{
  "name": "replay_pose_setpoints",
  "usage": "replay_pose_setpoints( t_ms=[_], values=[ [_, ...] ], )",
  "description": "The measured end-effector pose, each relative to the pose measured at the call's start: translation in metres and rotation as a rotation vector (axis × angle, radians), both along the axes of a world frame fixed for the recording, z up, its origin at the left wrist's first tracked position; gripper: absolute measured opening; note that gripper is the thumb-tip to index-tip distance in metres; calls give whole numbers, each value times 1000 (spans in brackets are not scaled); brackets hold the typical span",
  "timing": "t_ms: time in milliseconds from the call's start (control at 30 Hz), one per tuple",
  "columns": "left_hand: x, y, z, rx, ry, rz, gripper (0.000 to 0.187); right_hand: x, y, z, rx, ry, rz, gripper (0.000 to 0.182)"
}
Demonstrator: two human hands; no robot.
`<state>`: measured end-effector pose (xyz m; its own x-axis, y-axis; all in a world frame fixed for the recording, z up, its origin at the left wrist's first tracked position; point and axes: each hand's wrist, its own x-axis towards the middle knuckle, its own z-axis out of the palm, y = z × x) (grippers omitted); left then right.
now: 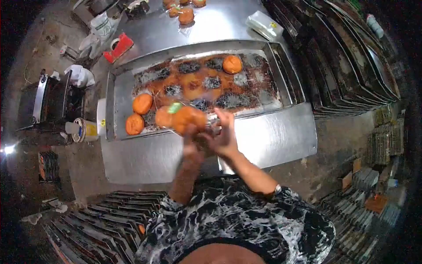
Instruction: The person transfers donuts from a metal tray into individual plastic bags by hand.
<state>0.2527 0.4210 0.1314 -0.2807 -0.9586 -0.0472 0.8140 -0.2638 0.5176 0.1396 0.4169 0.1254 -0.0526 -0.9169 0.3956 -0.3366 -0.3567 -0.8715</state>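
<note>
In front of my chest, over the near edge of a baking tray [127,135], is a clear plastic bag of round orange-brown buns [190,119] with a green mark. My left hand [191,143] is closed on the near side of the bag, blurred by motion. My right hand [225,137] is beside it, one finger raised and the others bent in at the bag's gathered end; their exact hold is partly hidden. Loose buns lie in the tray: two at the left, an upper bun [143,104] and a lower bun [135,124], and a bun [232,64] at the back right.
The tray rests on a metal table [145,160]. Bagged buns [186,16] lie at the far edge. A red tape dispenser [118,47] is at the left, a stack of clear plastic bags [265,25] at the back right. Stacked dark trays [351,57] stand to the right.
</note>
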Motion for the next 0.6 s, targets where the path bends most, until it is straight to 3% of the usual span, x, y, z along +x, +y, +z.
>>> replay_pose_setpoints(
  t_ms=[33,67,100,133,167,200,233,300,333,367,400,433,467,500,533,600],
  values=[
    [-17,13,-5,180,-230,61,30,-15,-12,-4,-8,213,-32,51],
    [-30,27,-11,358,-467,117,24,-34,-24,2,230,121,20,38],
    [-29,38,-48,150,-731,3,21,-50,-42,16,453,25,73,26],
    [-35,53,-54,-105,-987,-89,18,-55,-63,38,268,46,-11,24],
    [-31,55,-87,-697,-1085,-209,19,-58,-80,60,91,71,-94,26],
    [-46,62,-79,-908,-1191,-206,18,-58,-100,78,-37,114,-127,28],
    [-51,68,-102,-912,-1185,-204,18,-57,-111,90,-164,161,-151,31],
    [-43,72,-168,-1264,-1406,-259,18,-44,-98,72,-423,214,-108,40],
    [-36,66,-160,-1359,-1336,-343,14,-45,-71,54,-257,121,92,46],
    [-29,63,-179,-1265,-1138,-178,13,-51,-34,31,101,-15,298,45],
    [-28,55,-170,-1076,-1244,-330,15,-62,7,12,647,-53,389,40],
    [-31,55,-152,-860,-1327,-471,17,-82,39,-59,409,273,563,30],
    [-29,44,-123,-537,-1430,-589,23,-88,80,-77,827,-169,564,20],
    [-26,44,-121,-297,-1149,-484,27,-90,107,-46,843,-154,606,20],
    [-29,42,-115,-210,-1013,-495,27,-89,107,-49,851,-142,604,20],
    [-42,46,-91,-113,-853,-516,27,-86,112,-58,656,-40,186,24]
  ],
)
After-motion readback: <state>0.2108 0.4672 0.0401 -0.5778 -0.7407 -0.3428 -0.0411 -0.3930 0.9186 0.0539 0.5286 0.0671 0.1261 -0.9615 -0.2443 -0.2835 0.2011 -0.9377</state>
